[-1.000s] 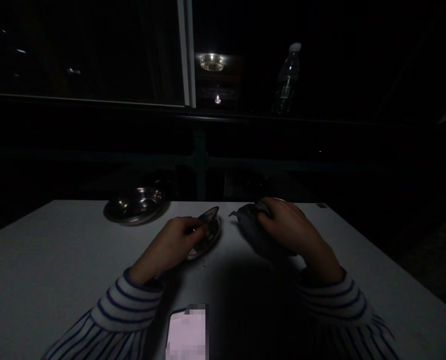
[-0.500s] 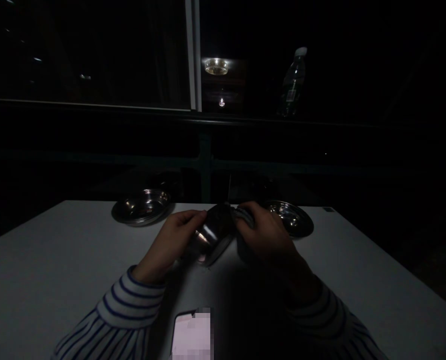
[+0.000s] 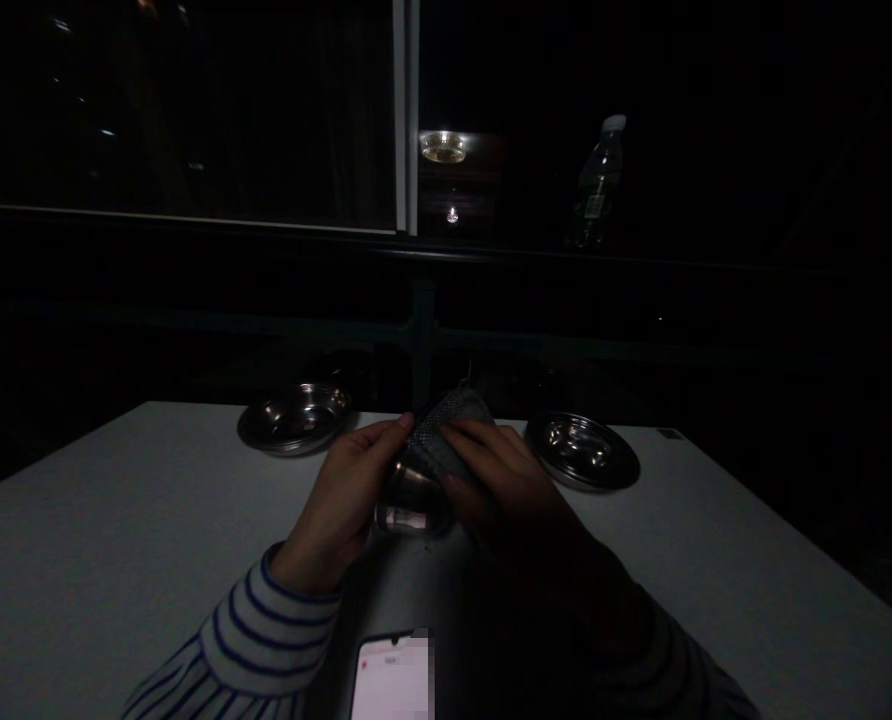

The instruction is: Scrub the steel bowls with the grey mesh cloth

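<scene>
Over the middle of the table, my left hand (image 3: 345,495) grips the edge of a shiny metal bowl (image 3: 408,495), thumb on top. The bowl is tilted, its outer side facing me. My right hand (image 3: 502,475) presses a grey textured cloth (image 3: 450,425) against the bowl's upper right side, fingers closed over it. Part of the bowl's far side is hidden behind the cloth and my fingers.
Metal bowls stand on the white table (image 3: 191,520): one stack or bowl (image 3: 294,420) at back left, a shallower one (image 3: 582,452) at back right. A lit phone (image 3: 390,675) lies nearest me. A plastic bottle (image 3: 600,190) stands beyond the table, by a window frame (image 3: 407,120).
My right hand has moved the cloth from the bowl's right edge onto its outer surface, and the cloth now shows spread out. The bowl is turned somewhat. The view has shifted slightly.
</scene>
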Demonstrator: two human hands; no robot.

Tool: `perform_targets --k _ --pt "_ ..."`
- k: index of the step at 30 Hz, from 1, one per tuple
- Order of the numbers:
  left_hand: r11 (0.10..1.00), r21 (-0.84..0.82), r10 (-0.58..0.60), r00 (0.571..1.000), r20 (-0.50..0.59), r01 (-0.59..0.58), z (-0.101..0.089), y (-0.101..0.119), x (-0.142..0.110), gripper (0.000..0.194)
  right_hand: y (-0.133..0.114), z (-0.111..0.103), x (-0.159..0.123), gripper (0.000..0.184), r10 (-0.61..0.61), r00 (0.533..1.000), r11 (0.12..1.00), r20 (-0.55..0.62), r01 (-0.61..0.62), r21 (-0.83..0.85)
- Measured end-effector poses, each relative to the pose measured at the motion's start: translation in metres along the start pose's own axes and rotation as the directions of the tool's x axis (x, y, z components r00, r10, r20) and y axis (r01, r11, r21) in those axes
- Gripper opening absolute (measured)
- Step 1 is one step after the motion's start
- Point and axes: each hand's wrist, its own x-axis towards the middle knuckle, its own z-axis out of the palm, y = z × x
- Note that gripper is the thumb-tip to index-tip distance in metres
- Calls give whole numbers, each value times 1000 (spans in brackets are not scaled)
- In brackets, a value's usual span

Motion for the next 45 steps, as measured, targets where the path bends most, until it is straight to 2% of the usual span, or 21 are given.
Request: perform_targets --k 5,8,11,16,18,21,23,27,29,35,37,41,43,45 --pt "999 -44 -16 1000 -23 15 3 -1 -2 21 -7 5 1 36 -8 1000 955 -11 4 -298" --pt "999 -45 -32 999 -22 31 9 0 -5 21 -7 9 2 37 34 997 923 -64 -56 -381" --pt "997 -70 -24 999 -41 21 13 0 -7 20 -6 13 2 38 8 992 933 -124 -52 -355" --pt "987 -161 -6 994 -114 -12 9 0 -5 12 -11 22 0 39 -110 993 958 -47 94 -272" --pt "987 -158 8 994 -110 -25 7 0 -5 11 -10 23 1 38 -100 994 958 -49 83 -273" --pt "989 -148 -7 997 -79 -5 9 1 -6 13 -4 22 4 38 -49 992 963 -112 17 -271" --pt "984 -175 -26 996 -84 10 10 3 -8 13 -1 23 3 39 -59 988 963 -143 18 -270" --pt "958 -286 -54 993 -107 22 8 7 -8 9 -6 30 -4 37 -226 968 932 -112 181 -313" --pt "944 -328 -67 993 -101 30 7 6 -7 9 -9 32 -5 36 -269 959 915 -92 225 -336" --pt "929 -366 -82 995 -58 55 15 0 -10 11 -7 22 3 35 -92 987 945 -134 44 -324" --pt "916 -392 -116 991 -60 83 17 0 -11 11 -7 22 -1 34 -136 982 941 -130 88 -326" --pt "863 -491 -182 980 -78 121 19 3 -11 12 -11 31 -12 29 -322 936 897 -145 252 -364" --pt "840 -524 -188 981 -39 140 20 3 -11 17 -11 32 -13 31 -284 948 909 -146 218 -355" --pt "835 -525 -193 981 2 165 21 1 -12 18 -11 30 -10 33 -184 974 935 -130 133 -329"
